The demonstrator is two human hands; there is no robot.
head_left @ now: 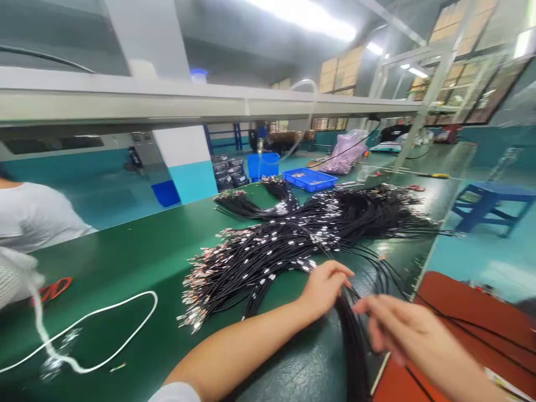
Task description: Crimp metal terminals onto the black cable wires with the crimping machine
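My left hand (326, 287) is closed around the top of a bundle of black cables (354, 352) that hangs down toward the table's near edge. Just right of it is my right hand (404, 326), smeared by motion, its fingers partly curled close to the bundle. Whether it pinches a cable I cannot tell. Beyond both hands lies a large heap of black cables (259, 245) with white labels and bare copper-coloured ends at the left. More black cables (368, 209) are piled behind, reaching to the right.
A green table (151, 251) carries everything. White cord (121, 301) and red-handled scissors (56, 289) lie left, near a person in white (42, 215). Behind are a blue tray (310, 180) and a pink bag (345, 152). A red-brown surface (473, 335) and blue stool (494, 198) stand right.
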